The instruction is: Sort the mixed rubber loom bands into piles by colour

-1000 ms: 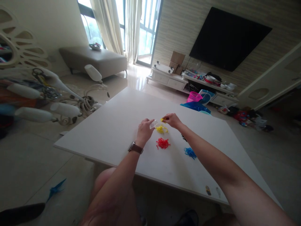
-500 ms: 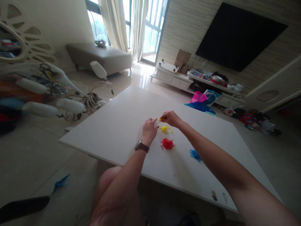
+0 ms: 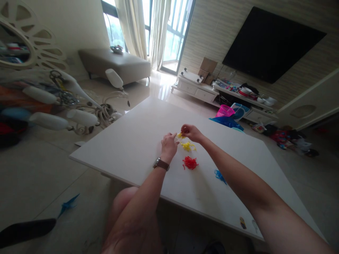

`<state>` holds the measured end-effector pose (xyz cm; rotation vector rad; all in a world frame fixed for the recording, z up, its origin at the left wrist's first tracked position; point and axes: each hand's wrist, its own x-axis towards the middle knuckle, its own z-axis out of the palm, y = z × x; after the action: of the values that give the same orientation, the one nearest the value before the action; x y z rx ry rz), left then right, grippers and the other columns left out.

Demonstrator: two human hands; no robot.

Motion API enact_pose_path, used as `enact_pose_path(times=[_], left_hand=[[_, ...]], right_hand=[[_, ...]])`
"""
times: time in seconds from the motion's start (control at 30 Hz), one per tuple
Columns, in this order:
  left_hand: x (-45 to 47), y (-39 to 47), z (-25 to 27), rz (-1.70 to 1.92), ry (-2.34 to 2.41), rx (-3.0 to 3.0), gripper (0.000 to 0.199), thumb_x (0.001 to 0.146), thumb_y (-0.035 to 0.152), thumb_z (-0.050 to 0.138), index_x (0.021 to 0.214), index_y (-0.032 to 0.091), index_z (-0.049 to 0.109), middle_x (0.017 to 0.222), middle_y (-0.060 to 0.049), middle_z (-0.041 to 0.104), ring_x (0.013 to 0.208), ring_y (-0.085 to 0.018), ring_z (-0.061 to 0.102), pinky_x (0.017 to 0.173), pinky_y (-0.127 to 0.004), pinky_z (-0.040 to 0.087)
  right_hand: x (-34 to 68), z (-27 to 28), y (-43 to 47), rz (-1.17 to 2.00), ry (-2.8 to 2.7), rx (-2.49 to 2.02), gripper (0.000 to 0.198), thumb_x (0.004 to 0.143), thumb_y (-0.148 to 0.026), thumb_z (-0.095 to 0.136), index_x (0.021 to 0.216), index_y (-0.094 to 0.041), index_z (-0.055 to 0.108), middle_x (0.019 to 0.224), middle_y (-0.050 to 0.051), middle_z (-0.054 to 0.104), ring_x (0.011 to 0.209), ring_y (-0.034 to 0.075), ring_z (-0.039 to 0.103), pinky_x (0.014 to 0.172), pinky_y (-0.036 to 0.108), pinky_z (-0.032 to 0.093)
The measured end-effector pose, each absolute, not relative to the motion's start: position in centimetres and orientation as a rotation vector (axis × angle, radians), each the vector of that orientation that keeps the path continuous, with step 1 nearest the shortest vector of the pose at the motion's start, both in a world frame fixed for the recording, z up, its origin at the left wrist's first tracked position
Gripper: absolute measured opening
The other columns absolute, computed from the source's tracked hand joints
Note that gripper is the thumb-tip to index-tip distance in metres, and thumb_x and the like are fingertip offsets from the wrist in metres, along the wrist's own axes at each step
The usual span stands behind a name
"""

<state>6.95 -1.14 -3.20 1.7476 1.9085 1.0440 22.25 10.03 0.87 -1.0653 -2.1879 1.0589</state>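
My left hand (image 3: 168, 143), with a watch on its wrist, is closed on a small clear plastic bag (image 3: 177, 138) above the white table. My right hand (image 3: 190, 132) meets it at the bag's mouth, fingers pinched against yellow stringy pieces (image 3: 180, 135). Whether these are in the fingers or inside the bag's opening is hard to see. Just below the hands lies a loose yellow pile (image 3: 188, 146) of similar pieces. Nearer to me is a red pile (image 3: 190, 162). A blue pile (image 3: 219, 176) lies to the right, partly covered by my right forearm.
The white table (image 3: 124, 141) spreads under both arms. Two small flat items, one a dark and yellow piece (image 3: 242, 223), lie at its near right edge. A chandelier (image 3: 103, 113) stands left of the table. Beyond the far edge are a pink basket (image 3: 225, 110) and blue plastic (image 3: 227, 122).
The view has shifted slightly. My right fingers have stayed at the bag, and more yellow shows between the two hands than before. The piles have not moved on the table.
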Motion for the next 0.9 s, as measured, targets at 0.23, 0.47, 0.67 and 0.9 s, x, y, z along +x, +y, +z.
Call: enact_pose_path(times=[0.23,0.47,0.67,0.9], left_hand=[[6.7,-0.8,-3.5,1.088,1.897,1.745,0.05,0.084,0.023,0.074,0.134,0.026,0.065,0.114,-0.008,0.066,0.112,-0.026,0.058,0.094,-0.035,0.044],[6.7,-0.5,-3.7,1.109,1.865,1.691,0.05,0.084,0.023,0.074,0.133,0.026,0.066,0.114,-0.008,0.066,0.11,-0.025,0.06,0.094,-0.035,0.046],[6.6,-0.2,-3.7,1.18,1.825,1.607,0.051,0.082,0.023,0.076,0.132,0.025,0.067,0.114,-0.008,0.066,0.107,-0.023,0.062,0.093,-0.035,0.048],[6.4,-0.5,-3.5,1.106,1.887,1.695,0.05,0.082,0.023,0.076,0.132,0.026,0.067,0.112,-0.009,0.067,0.109,-0.025,0.061,0.093,-0.035,0.047]], right_hand=[[22.2,0.8,10.0,1.181,-2.043,-1.044,0.027,0.061,-0.037,0.084,0.073,-0.015,0.075,0.076,0.006,0.073,0.069,0.018,0.066,0.067,0.031,0.053],[21.8,0.3,9.2,1.201,-1.933,-1.046,0.03,0.064,-0.04,0.082,0.079,-0.018,0.069,0.07,0.002,0.072,0.065,0.016,0.064,0.064,0.029,0.051],[21.7,0.0,8.6,1.134,-1.935,-1.056,0.026,0.069,-0.042,0.076,0.077,-0.018,0.07,0.072,0.002,0.07,0.07,0.016,0.062,0.069,0.029,0.049],[22.6,0.2,8.9,1.09,-2.122,-0.992,0.018,0.07,-0.033,0.071,0.078,-0.017,0.076,0.086,0.005,0.071,0.076,0.016,0.061,0.073,0.03,0.049]])
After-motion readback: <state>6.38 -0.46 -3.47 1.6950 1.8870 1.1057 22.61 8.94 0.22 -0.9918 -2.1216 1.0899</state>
